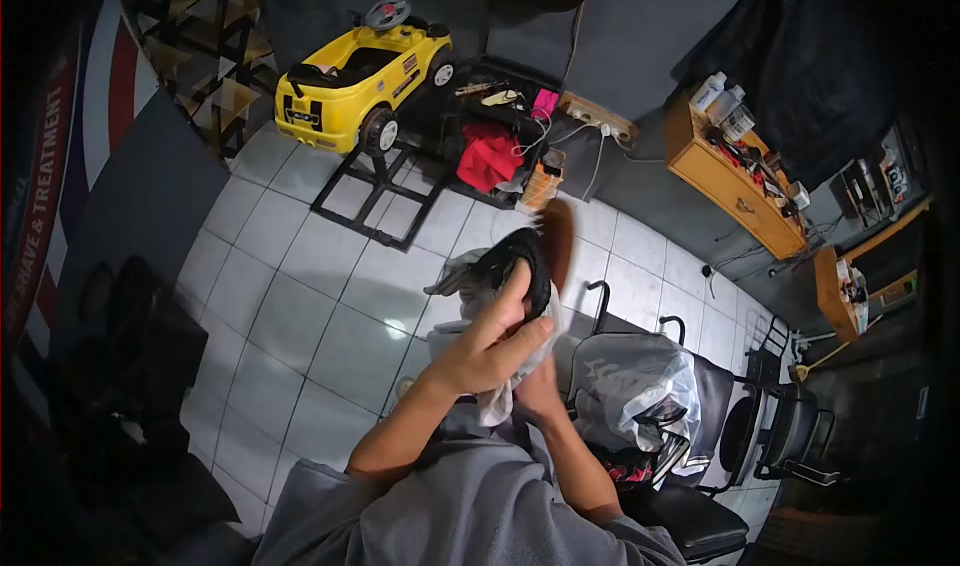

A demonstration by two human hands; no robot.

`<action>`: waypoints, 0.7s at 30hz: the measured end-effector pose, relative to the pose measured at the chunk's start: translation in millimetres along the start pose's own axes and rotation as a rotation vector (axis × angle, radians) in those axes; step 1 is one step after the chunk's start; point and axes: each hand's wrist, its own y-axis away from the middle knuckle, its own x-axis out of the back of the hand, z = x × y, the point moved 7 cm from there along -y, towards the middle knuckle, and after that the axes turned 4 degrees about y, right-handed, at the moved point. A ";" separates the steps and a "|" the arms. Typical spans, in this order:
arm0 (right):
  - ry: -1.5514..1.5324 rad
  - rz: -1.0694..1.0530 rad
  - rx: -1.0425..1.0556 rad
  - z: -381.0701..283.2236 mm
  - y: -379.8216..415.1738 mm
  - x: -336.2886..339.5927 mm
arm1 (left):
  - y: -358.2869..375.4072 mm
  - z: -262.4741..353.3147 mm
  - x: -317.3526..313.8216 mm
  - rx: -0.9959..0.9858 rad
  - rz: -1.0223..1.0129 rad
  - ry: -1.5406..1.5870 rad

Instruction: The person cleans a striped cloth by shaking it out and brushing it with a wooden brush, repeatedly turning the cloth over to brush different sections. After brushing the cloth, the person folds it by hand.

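My left hand [492, 338] is closed round a black, ridged, curved thing [535, 258], thumb and a finger pressing its near side. Pale grey-white cloth [543, 308] wraps round it, one end hanging below my fingers and a grey flap sticking out to the left. My right hand [541, 391] reaches up from below against the cloth, its fingers hidden behind the bundle. Just beyond the black thing stands a brown oblong piece [560, 241] with a dark fringed edge, like a brush. What my right hand holds, I cannot tell.
A yellow toy car [340, 96] stands at the back left beside a black metal frame [385, 201]. Behind my hands is a black shelf with red cloth [490, 154]. Black chairs [700, 526] line the right, one bearing a clear plastic bag [640, 381]. A wooden drawer unit [740, 201] hangs on the wall.
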 end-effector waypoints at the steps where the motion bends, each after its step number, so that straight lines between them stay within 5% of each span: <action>1: 0.084 -0.127 0.039 18.1 8.0 -10.2 | -1.5 2.5 0.2 -0.029 0.013 -0.005; 3: 0.049 -0.280 -0.121 57.4 19.9 -25.2 | -3.2 10.6 2.3 -0.085 0.047 0.027; 7: 0.490 -0.613 -0.102 281.2 80.0 -12.2 | 4.0 27.7 25.0 -0.099 0.110 0.203; 9: 0.620 -0.672 -0.253 338.2 100.7 11.8 | 10.2 34.7 42.9 -0.103 0.254 0.292; 12: 0.969 -0.659 -0.472 341.1 107.9 45.4 | 15.4 33.2 54.5 -0.104 0.263 0.237; 14: 0.853 -0.285 -0.410 313.7 84.5 62.8 | 14.0 31.2 49.2 -0.077 0.257 0.214; 15: 0.789 -0.100 -0.375 290.7 70.4 72.0 | 13.2 29.8 46.4 -0.063 0.254 0.202; 17: 0.073 0.075 -0.770 238.0 48.2 63.7 | 7.4 23.1 41.9 -0.077 0.234 0.207; 21: -0.141 0.050 -0.531 127.2 25.6 27.7 | 0.2 -1.9 35.7 -0.027 0.223 0.013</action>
